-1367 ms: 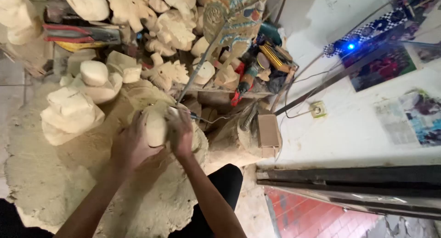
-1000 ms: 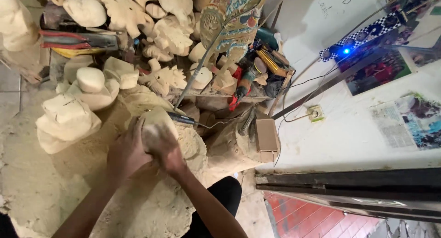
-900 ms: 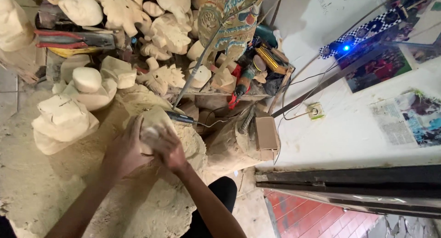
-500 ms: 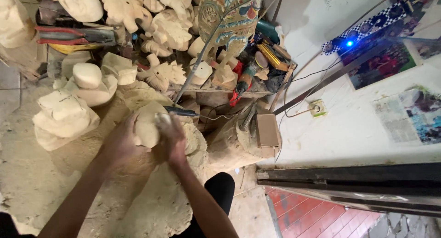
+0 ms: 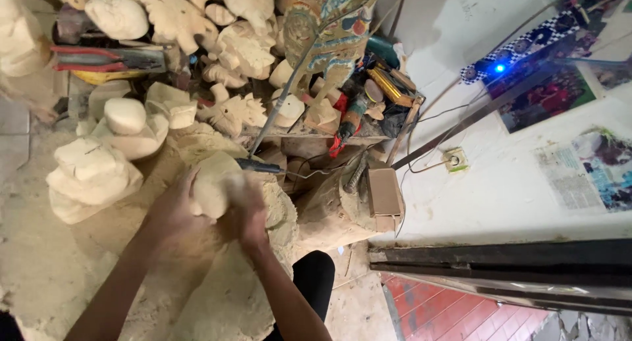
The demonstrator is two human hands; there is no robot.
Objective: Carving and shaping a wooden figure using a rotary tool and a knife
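Note:
My left hand (image 5: 172, 209) cups a pale, rounded piece of carved wood (image 5: 214, 183) from the left, and my right hand (image 5: 249, 209) presses against its right side. Both hands are blurred with motion. The piece is held over a dusty wooden block (image 5: 276, 212) covered in sawdust. Whether a tool is in my right hand is hidden.
Pale rough-cut wooden blanks (image 5: 89, 173) are stacked on the left. More carvings (image 5: 243, 48) pile at the back, beside a painted carved figure (image 5: 329, 25) and red-handled pliers (image 5: 99, 58). A power tool (image 5: 349, 120), a small wooden box (image 5: 384, 191) and a wall socket (image 5: 454, 160) are to the right.
My hands have turned and shifted the wooden piece slightly, rubbing over it. The camera view has swayed a little; the surroundings stay as they were.

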